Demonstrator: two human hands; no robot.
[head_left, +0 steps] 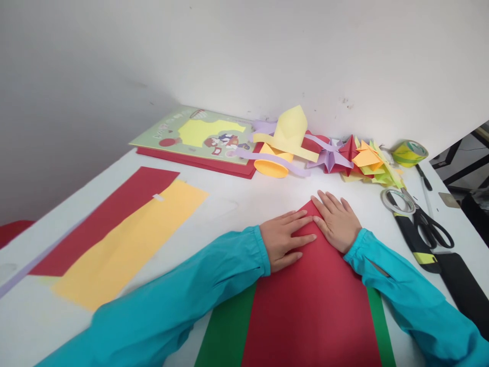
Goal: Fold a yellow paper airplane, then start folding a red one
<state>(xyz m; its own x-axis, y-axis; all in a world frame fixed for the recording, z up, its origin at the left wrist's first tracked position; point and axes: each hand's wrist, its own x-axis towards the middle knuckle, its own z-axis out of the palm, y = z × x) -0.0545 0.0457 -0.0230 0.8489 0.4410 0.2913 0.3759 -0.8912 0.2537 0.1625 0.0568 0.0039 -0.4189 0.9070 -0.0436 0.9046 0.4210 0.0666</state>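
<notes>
A large red sheet of paper (311, 311) lies in front of me, its far end coming to a point. Both top edges of that point are partly covered by my hands. My left hand (286, 239) rests flat on the left slanted edge, fingers spread. On the right slanted edge lies my right hand (334, 219), its fingers stretched out and its thumb near the left fingertips. Beneath the red sheet, green paper (229, 326) shows on both sides.
Red paper (114, 214) and orange paper (133, 244) lie at left. Behind are a picture pad (153, 135), a yellow paper shape (288, 127) and folded paper stars (330, 155). At right are tape rolls (410, 153), black scissors (431, 229), a cutter (414, 239) and a phone-like black slab (464, 285).
</notes>
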